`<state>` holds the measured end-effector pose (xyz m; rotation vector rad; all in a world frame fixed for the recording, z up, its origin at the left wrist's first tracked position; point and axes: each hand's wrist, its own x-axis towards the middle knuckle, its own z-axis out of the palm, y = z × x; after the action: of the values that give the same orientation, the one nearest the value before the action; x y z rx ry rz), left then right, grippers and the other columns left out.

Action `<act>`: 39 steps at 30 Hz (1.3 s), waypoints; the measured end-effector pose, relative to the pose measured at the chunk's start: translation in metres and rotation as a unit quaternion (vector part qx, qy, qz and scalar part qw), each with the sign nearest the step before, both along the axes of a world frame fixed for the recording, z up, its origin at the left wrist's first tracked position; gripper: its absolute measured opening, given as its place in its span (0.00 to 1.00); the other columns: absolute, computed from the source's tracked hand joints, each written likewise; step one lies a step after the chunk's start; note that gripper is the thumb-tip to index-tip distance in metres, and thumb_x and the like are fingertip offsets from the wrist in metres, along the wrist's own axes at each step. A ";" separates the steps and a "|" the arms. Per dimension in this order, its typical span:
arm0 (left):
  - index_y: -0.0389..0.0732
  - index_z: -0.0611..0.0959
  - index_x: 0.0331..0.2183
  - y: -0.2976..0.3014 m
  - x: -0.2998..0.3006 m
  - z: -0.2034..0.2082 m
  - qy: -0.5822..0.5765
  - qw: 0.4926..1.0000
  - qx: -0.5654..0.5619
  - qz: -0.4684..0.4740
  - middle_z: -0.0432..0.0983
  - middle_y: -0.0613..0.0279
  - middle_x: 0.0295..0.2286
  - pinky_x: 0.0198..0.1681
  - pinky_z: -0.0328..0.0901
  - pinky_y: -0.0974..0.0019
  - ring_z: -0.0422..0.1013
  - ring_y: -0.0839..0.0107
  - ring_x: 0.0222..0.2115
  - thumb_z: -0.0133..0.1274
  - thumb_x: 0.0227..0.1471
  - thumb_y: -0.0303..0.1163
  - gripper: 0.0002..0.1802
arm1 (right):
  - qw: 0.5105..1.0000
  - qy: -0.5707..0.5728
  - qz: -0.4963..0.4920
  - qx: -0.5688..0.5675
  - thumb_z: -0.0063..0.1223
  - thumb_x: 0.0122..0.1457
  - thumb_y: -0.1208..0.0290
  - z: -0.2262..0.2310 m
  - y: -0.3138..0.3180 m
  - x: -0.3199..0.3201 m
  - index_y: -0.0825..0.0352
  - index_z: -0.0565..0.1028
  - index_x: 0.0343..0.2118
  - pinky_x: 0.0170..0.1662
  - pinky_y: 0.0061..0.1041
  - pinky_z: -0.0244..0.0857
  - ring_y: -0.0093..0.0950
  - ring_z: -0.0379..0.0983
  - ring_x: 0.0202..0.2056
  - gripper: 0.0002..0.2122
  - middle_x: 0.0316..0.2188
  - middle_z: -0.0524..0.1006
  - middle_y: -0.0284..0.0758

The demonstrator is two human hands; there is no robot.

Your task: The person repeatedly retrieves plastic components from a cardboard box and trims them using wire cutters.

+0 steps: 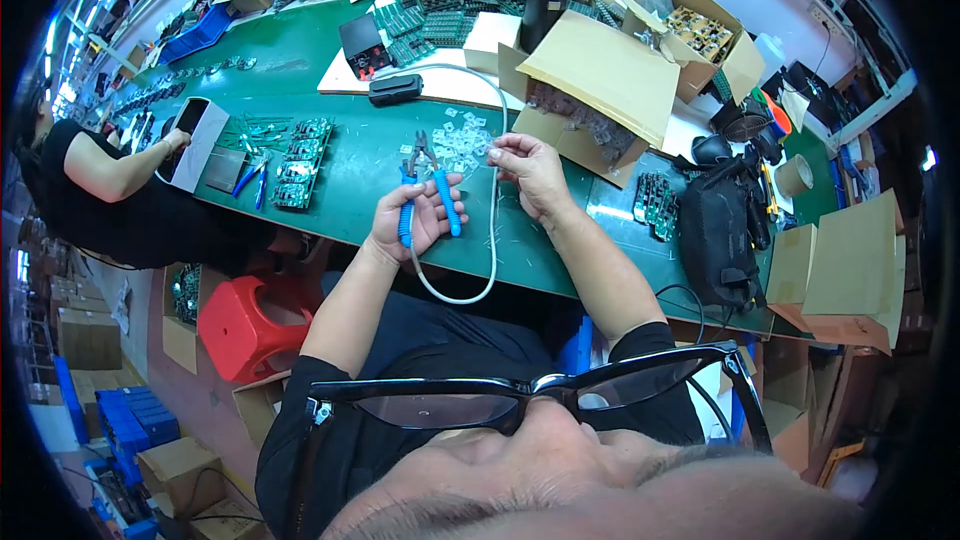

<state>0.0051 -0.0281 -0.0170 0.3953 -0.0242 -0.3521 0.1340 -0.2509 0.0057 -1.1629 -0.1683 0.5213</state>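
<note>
My left hand (pixel 425 219) is closed around blue-handled cutting pliers (pixel 447 206), palm up, with the handles spread and the jaws pointing away from me. Beyond the jaws lies a loose pile of small clear plastic pieces (pixel 462 143) on the green bench. At the right side of that pile my right hand (pixel 535 178) pinches thumb and forefinger together; what sits between the fingertips is too small to make out. A pale cable (pixel 492 250) runs down past the right fingertips and loops back up to the left wrist.
A black box-like device (pixel 396 90) lies behind the pile. An open carton (pixel 590 75) holds more clear pieces. Circuit boards (pixel 303 165) and another pair of blue-handled pliers (pixel 250 183) lie leftward, near a co-worker's arm (pixel 125 168). A black bag (pixel 718 230) stands at right.
</note>
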 end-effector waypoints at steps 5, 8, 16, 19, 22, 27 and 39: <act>0.29 0.65 0.66 -0.001 0.001 -0.002 0.013 0.997 0.059 -0.043 0.78 0.47 0.50 0.65 0.62 0.45 0.74 0.53 0.52 0.52 0.59 0.40 0.40 | 0.974 -0.158 -0.055 -0.154 0.67 0.58 0.77 -0.024 0.007 0.008 0.70 0.83 0.41 0.42 0.22 0.73 0.20 0.79 0.39 0.08 0.36 0.84 0.33; 0.30 0.66 0.65 0.000 0.001 -0.002 0.016 0.998 0.054 -0.042 0.78 0.46 0.50 0.65 0.62 0.45 0.74 0.53 0.53 0.52 0.57 0.40 0.39 | 0.968 -0.183 -0.076 -0.151 0.66 0.58 0.77 -0.036 0.014 0.012 0.72 0.83 0.43 0.43 0.24 0.74 0.22 0.80 0.38 0.11 0.37 0.84 0.33; 0.30 0.70 0.63 0.001 -0.001 -0.003 0.011 0.998 0.045 -0.031 0.80 0.48 0.48 0.63 0.66 0.45 0.77 0.54 0.50 0.51 0.61 0.38 0.34 | 0.811 -0.444 -0.128 -0.360 0.61 0.56 0.73 0.008 -0.022 0.034 0.67 0.82 0.49 0.56 0.39 0.72 0.40 0.78 0.53 0.17 0.51 0.80 0.46; 0.29 0.69 0.63 0.001 0.000 -0.003 0.013 0.998 0.051 -0.039 0.80 0.47 0.48 0.63 0.66 0.44 0.78 0.54 0.49 0.51 0.61 0.38 0.34 | 0.737 -0.467 -0.186 -0.451 0.59 0.58 0.72 0.004 -0.050 0.055 0.66 0.82 0.49 0.57 0.41 0.71 0.48 0.78 0.51 0.15 0.52 0.80 0.47; 0.29 0.70 0.63 0.000 0.001 -0.001 0.019 0.997 0.055 -0.047 0.80 0.47 0.48 0.63 0.66 0.44 0.78 0.54 0.49 0.52 0.60 0.38 0.34 | 0.700 -0.383 -0.167 -0.579 0.54 0.60 0.71 -0.003 -0.066 0.069 0.67 0.81 0.50 0.59 0.45 0.69 0.50 0.75 0.54 0.16 0.54 0.78 0.47; 0.29 0.70 0.63 -0.003 0.001 0.000 0.024 0.997 0.056 -0.046 0.80 0.47 0.48 0.63 0.66 0.44 0.78 0.54 0.49 0.52 0.60 0.38 0.35 | 0.674 -0.359 -0.165 -0.624 0.51 0.58 0.75 -0.017 -0.065 0.082 0.66 0.81 0.49 0.59 0.45 0.69 0.50 0.74 0.56 0.16 0.55 0.76 0.48; 0.27 0.65 0.65 -0.003 -0.003 -0.001 0.009 0.996 0.074 -0.044 0.77 0.46 0.50 0.64 0.63 0.44 0.75 0.52 0.51 0.52 0.59 0.40 0.39 | 0.659 -0.348 -0.118 -0.656 0.49 0.63 0.72 -0.004 -0.060 0.074 0.66 0.78 0.53 0.57 0.48 0.72 0.49 0.77 0.54 0.16 0.54 0.77 0.51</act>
<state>0.0025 -0.0313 -0.0176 0.5394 0.0030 -0.4452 0.2078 -0.3108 0.0020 -2.7697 -0.3027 -0.2018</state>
